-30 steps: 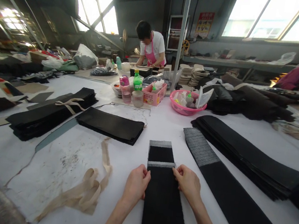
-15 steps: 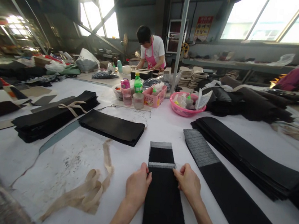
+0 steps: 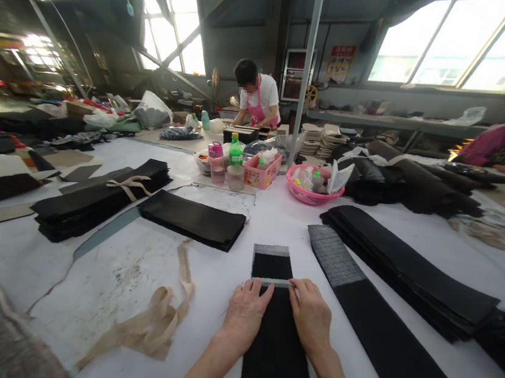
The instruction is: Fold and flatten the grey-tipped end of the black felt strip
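Note:
A black fabric strip point(image 3: 276, 351) runs away from me on the white table, its top layer ending in a narrow grey edge. Beyond that edge another black piece with a grey end band point(image 3: 271, 250) shows. My left hand point(image 3: 246, 311) lies on the strip's left side just below the grey edge, fingers laid flat and thumb apart. At the right corner, my right hand point(image 3: 310, 312) has thumb and forefinger together on the strip's edge. To the right lies a longer black strip point(image 3: 383, 327) with a grey patterned end.
Stacks of black pieces lie at the left point(image 3: 99, 201), the middle point(image 3: 194, 217) and the right point(image 3: 409, 263). A beige cloth ribbon point(image 3: 147, 329) curls on the left. A pink basket point(image 3: 309, 195), a green bottle point(image 3: 236, 150) and a pole point(image 3: 308, 67) stand farther back; a person point(image 3: 258, 101) works behind.
My left hand has gone from pinching the strip's left edge to lying flat on it, farther right. My right hand has shifted slightly left along the corner. The view has tilted slightly up.

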Motion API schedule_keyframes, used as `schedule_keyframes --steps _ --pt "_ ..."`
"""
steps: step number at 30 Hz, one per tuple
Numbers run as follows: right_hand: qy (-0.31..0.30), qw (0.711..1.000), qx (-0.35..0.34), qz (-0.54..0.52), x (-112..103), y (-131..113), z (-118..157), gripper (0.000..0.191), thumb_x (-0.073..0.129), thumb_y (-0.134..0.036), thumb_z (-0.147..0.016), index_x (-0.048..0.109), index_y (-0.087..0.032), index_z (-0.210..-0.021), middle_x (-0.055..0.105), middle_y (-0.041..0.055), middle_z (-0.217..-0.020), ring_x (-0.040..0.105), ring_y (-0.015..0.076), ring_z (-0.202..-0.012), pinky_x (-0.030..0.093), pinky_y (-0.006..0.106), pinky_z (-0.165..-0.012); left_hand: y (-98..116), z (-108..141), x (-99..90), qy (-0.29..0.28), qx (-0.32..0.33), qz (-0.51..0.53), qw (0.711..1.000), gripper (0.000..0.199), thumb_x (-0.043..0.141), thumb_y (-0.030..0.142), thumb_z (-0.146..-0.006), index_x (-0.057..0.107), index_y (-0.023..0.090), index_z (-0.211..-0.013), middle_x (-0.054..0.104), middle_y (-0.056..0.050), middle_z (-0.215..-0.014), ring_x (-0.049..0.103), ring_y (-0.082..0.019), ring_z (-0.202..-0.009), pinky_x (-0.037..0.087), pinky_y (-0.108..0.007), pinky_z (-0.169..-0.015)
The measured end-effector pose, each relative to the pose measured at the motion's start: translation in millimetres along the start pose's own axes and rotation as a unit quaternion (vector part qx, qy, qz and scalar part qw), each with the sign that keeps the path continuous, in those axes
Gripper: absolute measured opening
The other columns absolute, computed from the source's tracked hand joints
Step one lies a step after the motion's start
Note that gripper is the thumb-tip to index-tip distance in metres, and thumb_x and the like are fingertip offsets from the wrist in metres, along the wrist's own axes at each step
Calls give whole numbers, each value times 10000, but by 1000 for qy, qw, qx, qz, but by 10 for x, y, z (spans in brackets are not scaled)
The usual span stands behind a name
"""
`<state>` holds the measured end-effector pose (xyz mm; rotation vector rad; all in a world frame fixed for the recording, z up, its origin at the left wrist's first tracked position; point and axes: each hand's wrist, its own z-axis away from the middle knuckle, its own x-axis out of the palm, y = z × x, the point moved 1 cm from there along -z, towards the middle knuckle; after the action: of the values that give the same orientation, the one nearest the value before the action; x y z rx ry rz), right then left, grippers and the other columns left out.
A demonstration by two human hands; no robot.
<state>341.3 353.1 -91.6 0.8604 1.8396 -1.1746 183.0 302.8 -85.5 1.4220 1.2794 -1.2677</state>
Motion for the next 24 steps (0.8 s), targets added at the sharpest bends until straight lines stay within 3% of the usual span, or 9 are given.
schedule_keyframes --steps 2,5,9,13,17,21,24 --pt "6 991 -134 18 85 -77 68 293 404 -195 -950 558 -227 -1198 610 48 -1240 529 228 -1173 408 376 -953 -12 4 -19 1 4 5 1000 473 513 131 -874 447 302 -1311 543 -56 -1045 541 -222 -889 483 -356 -725" --pt "-4 977 -201 66 205 -31 166 386 407 -192 -953 480 -226 -1330 515 43 -1371 430 250 -1283 344 442 -1038 -58 29 -21 8 8 8 1000 444 502 129 -875 460 254 -1299 544 -63 -1037 536 -224 -891 479 -361 -729" --pt "-5 980 -169 102 205 218 248 405 423 -250 -961 449 -250 -1364 450 40 -1427 391 266 -1311 354 466 -1031 -166 100 9 26 -7 10 1000 408 507 115 -866 495 221 -1260 535 -72 -1035 519 -226 -907 459 -364 -752" --pt "22 988 -125 90 47 349 210 319 437 -280 -956 561 -226 -1245 530 78 -1341 445 287 -1254 413 454 -972 -246 149 8 35 -32 45 998 333 485 162 -891 529 237 -1213 531 -55 -987 506 -226 -913 438 -369 -773" --pt "21 994 -101 28 -79 179 -21 208 482 -226 -935 630 -203 -1079 622 92 -1146 537 269 -1099 456 405 -897 -308 87 -25 29 -39 116 992 271 504 177 -885 572 263 -1133 534 -34 -974 503 -210 -916 423 -345 -786" --pt "-71 988 -137 8 -45 -112 -325 182 597 -152 -865 639 -226 -1026 637 48 -1015 565 230 -961 460 347 -808 -409 -91 -7 1 -75 213 974 99 528 216 -888 621 235 -860 543 -9 -891 524 -167 -856 410 -279 -742" --pt "-133 979 -148 50 3 -217 -491 174 671 -144 -807 638 -223 -958 632 27 -957 562 232 -915 428 343 -759 -469 -222 23 -15 -93 250 964 51 594 203 -841 593 216 -791 555 5 -875 531 -155 -840 400 -262 -734"
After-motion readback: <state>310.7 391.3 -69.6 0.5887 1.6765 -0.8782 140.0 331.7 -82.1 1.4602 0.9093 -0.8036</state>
